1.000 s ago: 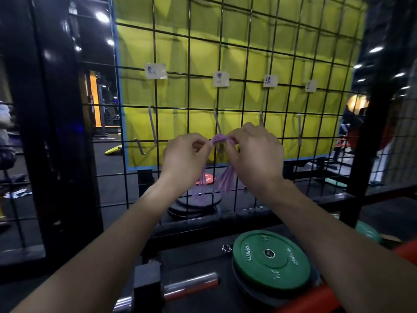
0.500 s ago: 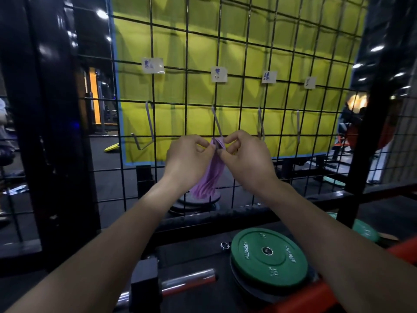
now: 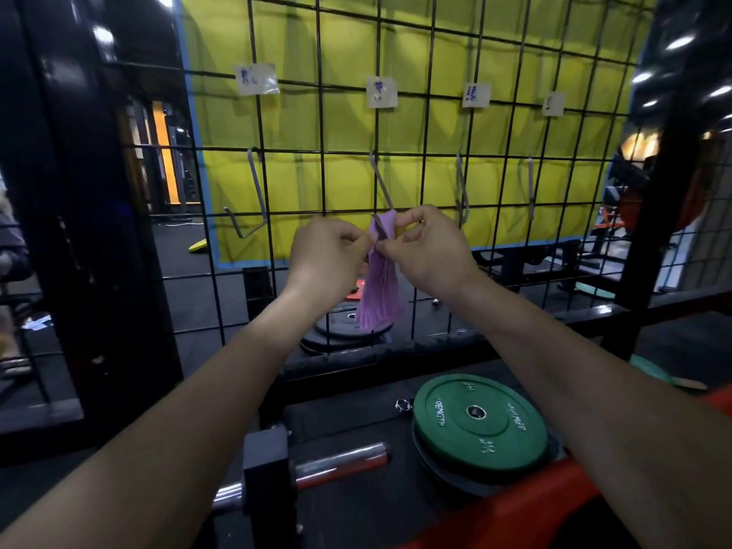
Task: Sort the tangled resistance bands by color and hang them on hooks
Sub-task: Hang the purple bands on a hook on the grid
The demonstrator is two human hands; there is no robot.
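A purple resistance band [image 3: 380, 295] hangs in folds in front of the black wire grid [image 3: 435, 124]. Its top loop sits at the tip of the second metal hook [image 3: 381, 184] from the left. My left hand [image 3: 326, 257] pinches the band's left side just below the hook tip. On the other side my right hand [image 3: 429, 247] pinches the band's top edge. Other hooks show on the grid: one at the left [image 3: 253, 196], one right of my hands [image 3: 461, 192] and one farther right [image 3: 530, 188]. No bands hang on those. Paper labels [image 3: 381, 92] are taped above the hooks.
A green weight plate [image 3: 479, 422] lies on a black surface below my right forearm. A chrome bar [image 3: 340, 467] runs through a black block at the bottom centre. Black plates [image 3: 348, 330] lie on the floor behind the grid. A black post [image 3: 79, 192] stands at the left.
Both hands have brought the purple band up onto the tip of the second hook. The band now hangs down in one flat bunch instead of loose strands.
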